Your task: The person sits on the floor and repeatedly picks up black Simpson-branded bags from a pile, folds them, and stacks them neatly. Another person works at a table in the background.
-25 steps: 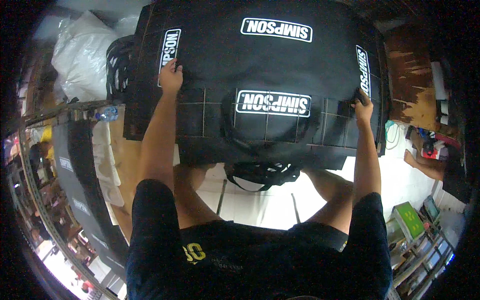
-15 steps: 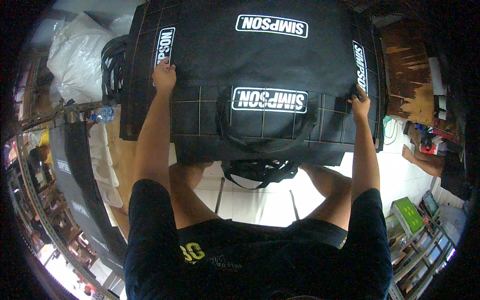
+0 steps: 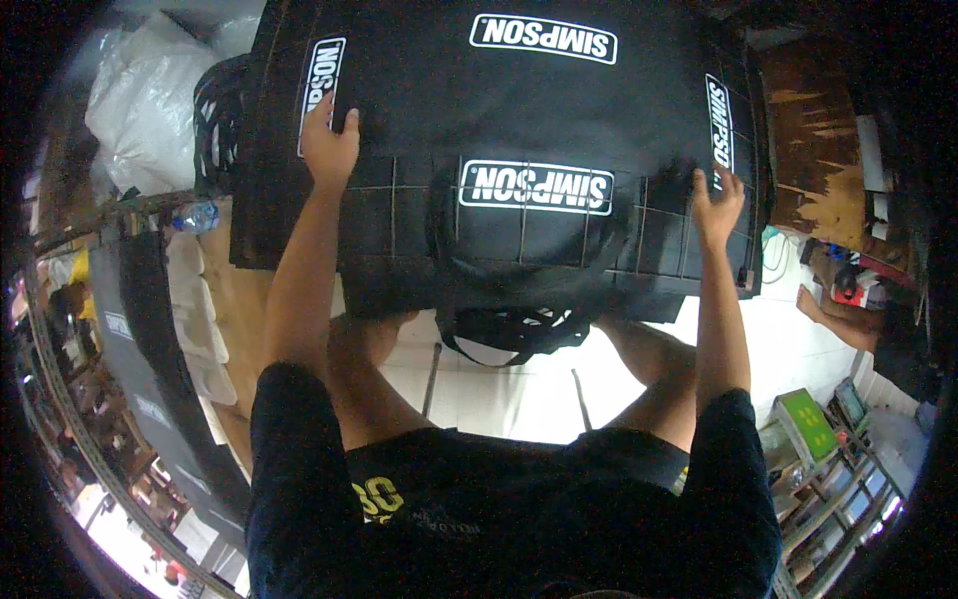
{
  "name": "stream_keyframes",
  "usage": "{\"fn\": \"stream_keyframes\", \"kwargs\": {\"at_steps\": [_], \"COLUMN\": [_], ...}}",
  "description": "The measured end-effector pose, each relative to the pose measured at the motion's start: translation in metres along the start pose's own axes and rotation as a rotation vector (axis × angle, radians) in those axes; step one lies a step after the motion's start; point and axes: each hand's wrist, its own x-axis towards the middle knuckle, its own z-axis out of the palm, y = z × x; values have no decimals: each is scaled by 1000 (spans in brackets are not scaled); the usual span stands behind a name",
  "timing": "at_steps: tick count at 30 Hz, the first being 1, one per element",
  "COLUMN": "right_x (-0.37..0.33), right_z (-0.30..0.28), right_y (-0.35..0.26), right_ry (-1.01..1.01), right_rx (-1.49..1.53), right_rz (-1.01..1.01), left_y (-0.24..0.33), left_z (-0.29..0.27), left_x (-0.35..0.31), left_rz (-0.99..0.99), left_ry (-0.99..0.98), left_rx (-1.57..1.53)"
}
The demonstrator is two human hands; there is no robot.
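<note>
A large black fabric piece (image 3: 419,90) with white-bordered printed labels (image 3: 544,38) lies spread in front of me. Thin wire grid lines (image 3: 527,215) show over its near part and along its sides. Beneath the near grid, a dark curved strap (image 3: 611,255) can be made out. My left hand (image 3: 331,145) rests on the left side label, thumb and fingers apart. On the opposite side, my right hand (image 3: 718,208) touches the fabric at the lower end of the right label, its fingers spread. Neither hand holds anything that I can see.
Black strapping (image 3: 514,334) hangs below the near edge, between my knees. To the left are clear plastic wrapping (image 3: 150,110), a water bottle (image 3: 197,218) and a metal rack (image 3: 100,469). A worn wooden board (image 3: 818,150) and another person's leg (image 3: 838,319) are at the right.
Both hands have gone from pinched fingers to spread ones. My left hand has shifted slightly up along the label. The black fabric appears a little higher in view.
</note>
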Motion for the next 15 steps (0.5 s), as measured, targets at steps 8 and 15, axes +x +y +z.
{"fn": "stream_keyframes", "kwargs": {"at_steps": [8,15], "right_x": [-62,-66], "right_z": [-8,-2], "right_y": [-123,-110], "right_ry": [-555,-534], "right_rx": [-15,54], "right_rz": [276,287], "left_y": [76,82], "left_z": [-23,-28], "left_x": [-46,-57], "left_rz": [36,30], "left_ry": [-253,-313], "left_rx": [-90,-96]}}
